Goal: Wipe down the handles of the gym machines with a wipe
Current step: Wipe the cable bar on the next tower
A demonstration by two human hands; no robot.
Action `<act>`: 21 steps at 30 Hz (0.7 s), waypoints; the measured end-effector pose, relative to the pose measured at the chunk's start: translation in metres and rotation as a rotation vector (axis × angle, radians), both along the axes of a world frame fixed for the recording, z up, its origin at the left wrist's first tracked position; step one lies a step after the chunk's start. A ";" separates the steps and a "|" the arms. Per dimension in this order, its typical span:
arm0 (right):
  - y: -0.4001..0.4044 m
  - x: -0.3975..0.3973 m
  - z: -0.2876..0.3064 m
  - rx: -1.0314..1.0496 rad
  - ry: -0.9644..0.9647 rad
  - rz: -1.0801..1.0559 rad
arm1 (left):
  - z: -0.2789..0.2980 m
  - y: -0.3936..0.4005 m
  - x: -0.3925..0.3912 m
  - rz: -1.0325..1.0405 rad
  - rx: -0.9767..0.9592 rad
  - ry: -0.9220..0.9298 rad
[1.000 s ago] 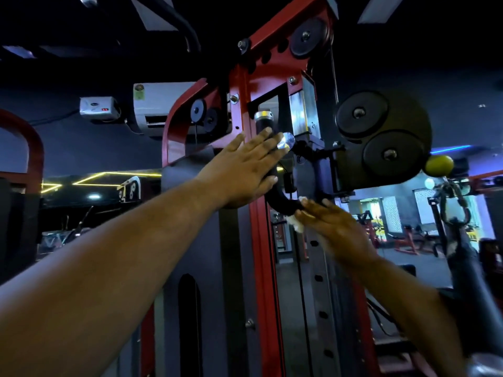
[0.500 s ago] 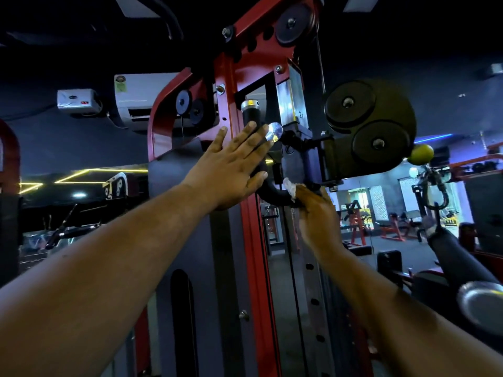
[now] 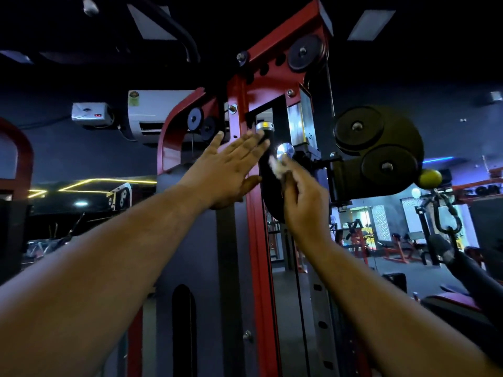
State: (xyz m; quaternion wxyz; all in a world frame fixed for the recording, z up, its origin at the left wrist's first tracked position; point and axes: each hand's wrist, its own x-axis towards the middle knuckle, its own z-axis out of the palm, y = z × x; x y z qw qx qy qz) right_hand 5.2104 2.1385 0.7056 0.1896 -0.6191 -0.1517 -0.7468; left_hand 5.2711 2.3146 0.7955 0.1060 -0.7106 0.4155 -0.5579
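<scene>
Head view: right hand (image 3: pixel 302 197) pinches wipe (image 3: pixel 276 167) against the black handle (image 3: pixel 268 183), left hand (image 3: pixel 228 170) flat, fingers spread; wiping looks mid-way

Red painted metal upright (image 3: pixel 257 240) under the flat left hand (image 3: pixel 228 170), semi-gloss, black matt handle grip (image 3: pixel 268 170) between the hands, polished chrome end caps (image 3: pixel 285 151) (mirror-bright), soft white crumpled wipe (image 3: pixel 276 167) pinched in the right hand (image 3: pixel 302 197), matt black plastic pulleys (image 3: pixel 377 148) beyond the right hand.
</scene>
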 end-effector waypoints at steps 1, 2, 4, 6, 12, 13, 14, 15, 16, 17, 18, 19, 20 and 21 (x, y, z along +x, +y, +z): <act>0.005 -0.003 0.020 0.036 -0.049 -0.016 | 0.006 0.002 -0.002 -0.024 -0.049 0.029; 0.009 -0.004 0.039 0.050 -0.062 -0.040 | 0.012 0.004 -0.004 -0.031 -0.090 0.049; 0.016 0.002 0.064 -0.046 -0.038 -0.118 | 0.020 0.007 -0.003 -0.017 -0.127 0.072; 0.017 0.011 0.065 -0.152 0.011 -0.156 | 0.023 0.009 0.000 -0.004 -0.122 0.092; -0.023 0.017 -0.026 -0.408 0.091 -0.311 | 0.005 0.016 0.012 -0.039 -0.025 0.102; -0.030 0.016 -0.041 -0.450 0.084 -0.338 | 0.003 0.014 0.013 -0.045 -0.006 0.093; -0.033 0.013 -0.048 -0.477 0.094 -0.357 | 0.003 0.012 0.014 -0.046 0.005 0.081; -0.034 0.010 -0.046 -0.466 0.098 -0.349 | 0.004 0.010 0.014 -0.044 0.009 0.073; -0.031 0.006 -0.035 -0.405 0.075 -0.311 | 0.006 0.008 0.014 -0.045 0.006 0.070; -0.027 0.003 -0.019 -0.309 0.026 -0.262 | 0.008 0.006 0.014 -0.050 -0.006 0.075; -0.020 0.001 0.002 -0.208 -0.024 -0.224 | 0.010 0.005 0.014 -0.057 -0.023 0.085; -0.012 -0.002 0.021 -0.129 -0.031 -0.195 | 0.011 0.003 0.013 -0.067 -0.043 0.102; -0.004 -0.001 0.035 -0.093 -0.009 -0.175 | 0.010 0.002 0.012 -0.079 -0.059 0.122; 0.002 0.003 0.042 -0.093 0.009 -0.148 | 0.008 0.000 0.011 -0.088 -0.065 0.138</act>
